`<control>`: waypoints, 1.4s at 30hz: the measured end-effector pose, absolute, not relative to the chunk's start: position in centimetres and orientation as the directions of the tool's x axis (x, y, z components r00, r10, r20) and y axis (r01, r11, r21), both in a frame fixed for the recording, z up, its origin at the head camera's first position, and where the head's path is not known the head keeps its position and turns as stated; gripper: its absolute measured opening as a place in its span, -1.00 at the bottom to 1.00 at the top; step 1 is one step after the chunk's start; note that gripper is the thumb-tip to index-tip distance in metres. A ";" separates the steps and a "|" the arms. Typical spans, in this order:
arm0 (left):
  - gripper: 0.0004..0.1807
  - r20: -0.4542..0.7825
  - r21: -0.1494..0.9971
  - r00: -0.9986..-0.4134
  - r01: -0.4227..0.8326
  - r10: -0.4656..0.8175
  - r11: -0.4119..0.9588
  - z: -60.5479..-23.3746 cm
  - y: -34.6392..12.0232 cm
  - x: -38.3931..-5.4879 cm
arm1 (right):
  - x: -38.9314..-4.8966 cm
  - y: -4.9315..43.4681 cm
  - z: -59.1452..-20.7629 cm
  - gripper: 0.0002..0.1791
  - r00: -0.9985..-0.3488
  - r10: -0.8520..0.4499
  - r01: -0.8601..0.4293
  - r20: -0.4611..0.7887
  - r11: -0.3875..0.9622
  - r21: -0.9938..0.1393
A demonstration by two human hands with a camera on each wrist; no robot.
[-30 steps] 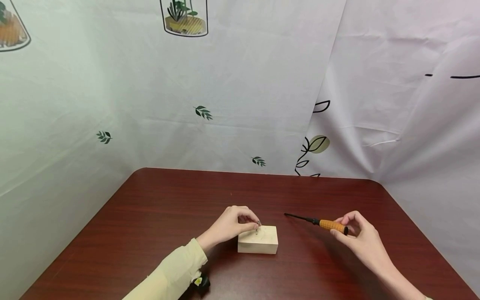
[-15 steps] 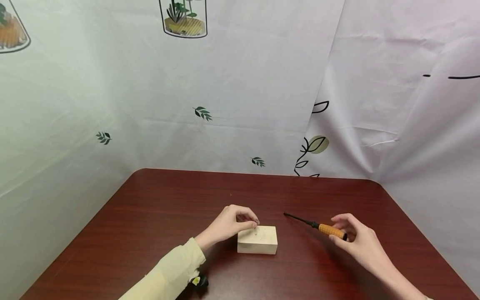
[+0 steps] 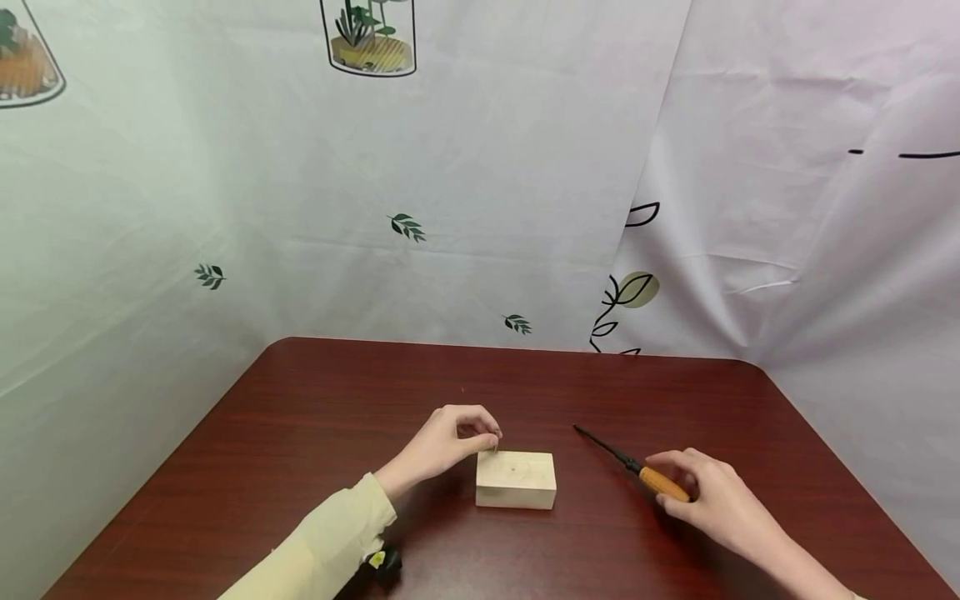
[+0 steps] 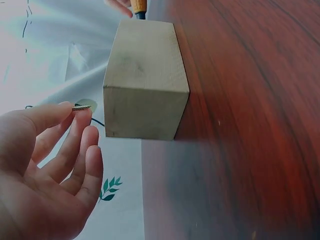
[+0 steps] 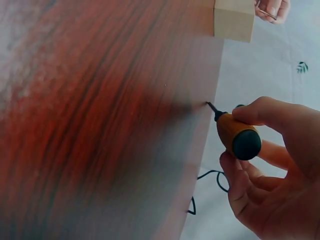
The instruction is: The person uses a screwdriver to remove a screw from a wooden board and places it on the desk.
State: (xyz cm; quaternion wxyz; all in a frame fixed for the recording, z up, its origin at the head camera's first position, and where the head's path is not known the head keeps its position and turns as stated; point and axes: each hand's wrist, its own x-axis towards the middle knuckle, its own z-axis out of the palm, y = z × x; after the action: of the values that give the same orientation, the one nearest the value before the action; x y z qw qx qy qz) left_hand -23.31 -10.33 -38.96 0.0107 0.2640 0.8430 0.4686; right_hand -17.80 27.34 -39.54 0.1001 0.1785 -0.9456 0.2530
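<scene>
A pale wooden block (image 3: 516, 482) lies on the table, with a small dark mark on its top face. Just off its back left corner, my left hand (image 3: 442, 437) pinches a small threaded screw (image 4: 81, 107) between thumb and fingertip. The left wrist view shows the screw apart from the block. To the right, my right hand (image 3: 720, 500) holds a screwdriver (image 3: 663, 482) by its orange handle, thumb and fingers around the butt end. The black shaft points away to the far left. In the right wrist view the handle's dark end cap (image 5: 247, 145) faces the camera.
The dark red-brown wooden table (image 3: 375, 379) has rounded far corners. Behind it and on both sides hangs a white curtain (image 3: 480, 167) printed with leaves and jars. A black device (image 3: 386, 562) with a yellow patch sits under the left wrist.
My left hand has moved left and slightly back from over the block with the screw, leaving the block's top uncovered. My right hand has lowered with the screwdriver, its handle tilting down.
</scene>
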 end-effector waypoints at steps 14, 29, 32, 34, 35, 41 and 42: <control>-0.87 0.229 0.768 -0.878 0.428 0.421 0.476 -39.0 -13.3 -22.8 | -17.6 27.2 -39.4 -0.66 -0.948 -0.266 -0.317 0.177 0.855 -0.410; -0.87 0.275 0.625 -0.840 0.526 0.468 0.577 -40.9 -18.1 -22.8 | -17.3 26.8 -39.7 -0.66 -0.954 -0.266 -0.301 0.141 0.864 -0.403; -0.88 0.255 0.607 -0.843 0.520 0.473 0.601 -41.1 -18.7 -22.8 | -17.3 26.8 -39.8 -0.66 -0.950 -0.277 -0.312 0.146 0.863 -0.397; -0.88 0.238 0.594 -0.847 0.514 0.475 0.619 -41.2 -19.1 -22.8 | -17.4 26.8 -39.8 -0.66 -0.949 -0.279 -0.314 0.146 0.862 -0.397; -0.88 0.230 0.588 -0.849 0.511 0.475 0.627 -41.2 -19.2 -22.8 | -17.4 26.8 -39.8 -0.66 -0.949 -0.281 -0.316 0.145 0.862 -0.397; -0.87 0.205 0.564 -0.860 0.494 0.467 0.662 -41.3 -19.9 -22.8 | -17.3 26.6 -39.8 -0.66 -0.953 -0.272 -0.302 0.131 0.866 -0.398; -0.87 0.203 0.564 -0.862 0.490 0.464 0.665 -41.4 -19.9 -22.8 | -17.2 26.5 -39.8 -0.66 -0.956 -0.263 -0.293 0.129 0.870 -0.396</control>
State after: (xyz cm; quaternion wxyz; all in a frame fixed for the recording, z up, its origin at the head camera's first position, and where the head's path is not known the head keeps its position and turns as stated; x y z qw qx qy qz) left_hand -22.85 -19.92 -41.37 -0.0210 0.2614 0.9121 0.3149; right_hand -17.24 26.51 -39.76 0.0355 0.1440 -0.9663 0.2103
